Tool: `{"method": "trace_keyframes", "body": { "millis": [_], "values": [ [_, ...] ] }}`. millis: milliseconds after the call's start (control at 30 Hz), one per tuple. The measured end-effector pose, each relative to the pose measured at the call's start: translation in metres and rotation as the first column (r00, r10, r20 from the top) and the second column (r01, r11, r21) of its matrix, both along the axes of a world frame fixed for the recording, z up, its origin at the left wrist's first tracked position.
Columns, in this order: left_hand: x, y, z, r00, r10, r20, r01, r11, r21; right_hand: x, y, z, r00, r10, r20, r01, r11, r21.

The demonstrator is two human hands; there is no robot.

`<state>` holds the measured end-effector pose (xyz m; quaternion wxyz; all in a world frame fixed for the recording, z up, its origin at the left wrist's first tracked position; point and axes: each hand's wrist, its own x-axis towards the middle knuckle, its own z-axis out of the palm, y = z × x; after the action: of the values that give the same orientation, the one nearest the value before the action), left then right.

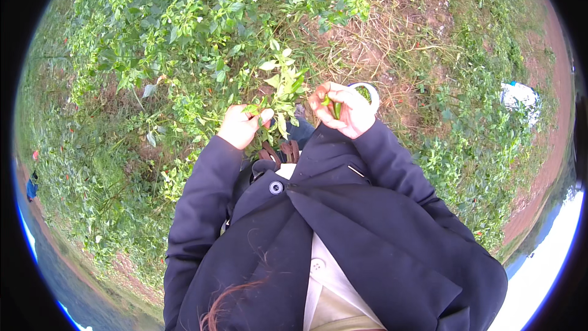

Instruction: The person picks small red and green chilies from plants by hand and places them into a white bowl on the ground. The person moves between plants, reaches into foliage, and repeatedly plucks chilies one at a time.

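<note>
Green chili peppers (337, 110) lie in the curled fingers of my right hand (348, 106). Just behind that hand, partly hidden by it, is a white-rimmed container (374, 96) with green peppers inside. My left hand (245, 123) has its thumb and fingers closed on a leafy stem of a pepper plant (284, 87) right in front of my body. A green pepper (297, 83) hangs among the pale leaves of this plant, between my two hands.
Dense pepper bushes (193, 23) grow ahead and to the left. Dry grass and bare soil (367, 50) stretch beyond my right hand. A white sack (520, 100) stands at far right among plants. At the far left edge, a person in blue (31, 188) is small in view.
</note>
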<state>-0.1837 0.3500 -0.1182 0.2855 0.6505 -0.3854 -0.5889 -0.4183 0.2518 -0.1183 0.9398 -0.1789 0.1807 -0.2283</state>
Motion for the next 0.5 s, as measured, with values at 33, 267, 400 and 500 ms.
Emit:
{"method": "trace_keyframes", "body": {
  "millis": [33, 267, 400, 500],
  "values": [
    [0.001, -0.001, -0.002, 1.0, -0.007, -0.01, 0.007, 1.0, -0.009, 0.004, 0.002, 0.002, 1.0, -0.015, 0.008, 0.014, 0.999, 0.04],
    [0.002, 0.0, -0.007, 0.993, -0.078, 0.084, 0.079, 0.997, -0.006, 0.042, 0.01, 0.017, 0.674, -0.369, -0.64, -0.283, 0.671, -0.685],
    [-0.001, -0.001, -0.001, 0.999, -0.027, 0.018, 0.028, 0.999, -0.029, 0.048, 0.01, 0.012, 0.873, -0.066, -0.484, -0.102, 0.944, -0.313],
    [0.002, -0.002, 0.002, 1.0, 0.002, -0.009, -0.003, 0.998, -0.055, 0.036, 0.004, 0.008, 1.0, -0.018, 0.016, 0.012, 0.945, 0.328]
  ]
}}
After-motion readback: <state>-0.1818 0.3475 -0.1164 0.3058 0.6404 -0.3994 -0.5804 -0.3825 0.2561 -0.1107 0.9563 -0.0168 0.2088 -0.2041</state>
